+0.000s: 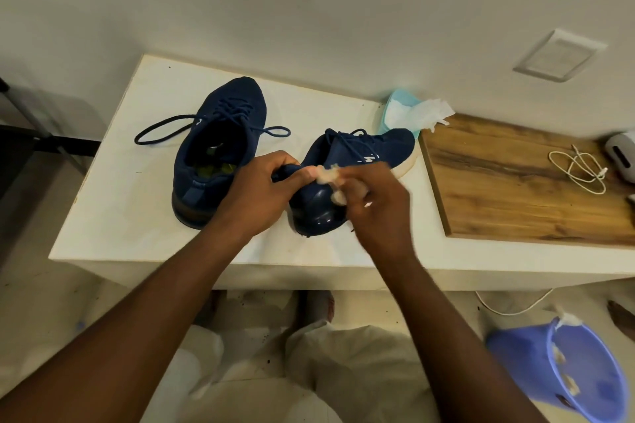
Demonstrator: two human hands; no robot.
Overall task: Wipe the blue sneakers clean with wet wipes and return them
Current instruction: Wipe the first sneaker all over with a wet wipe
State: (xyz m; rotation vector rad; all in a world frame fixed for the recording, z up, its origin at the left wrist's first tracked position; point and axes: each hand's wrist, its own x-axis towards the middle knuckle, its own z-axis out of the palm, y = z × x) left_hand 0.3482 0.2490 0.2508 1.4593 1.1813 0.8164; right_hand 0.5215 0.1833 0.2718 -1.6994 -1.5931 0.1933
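Observation:
Two dark blue sneakers stand on a white table (113, 223). The left sneaker (220, 144) sits upright with its laces loose and its toe pointing away. The right sneaker (347, 165) lies tilted, its toe toward the right. My left hand (261, 192) grips that sneaker's heel collar. My right hand (374, 203) is blurred and holds a crumpled, soiled wet wipe (330, 178) against the heel. A pale blue wet wipe pack (400, 110) with a white wipe sticking out lies at the table's back, beside the right sneaker's toe.
A wooden board (515, 182) lies on the table's right part with a coiled white cable (580, 172) and a white device (622, 154) on it. A blue bucket (515, 354) holding used wipes stands on the floor at lower right. My legs are under the table edge.

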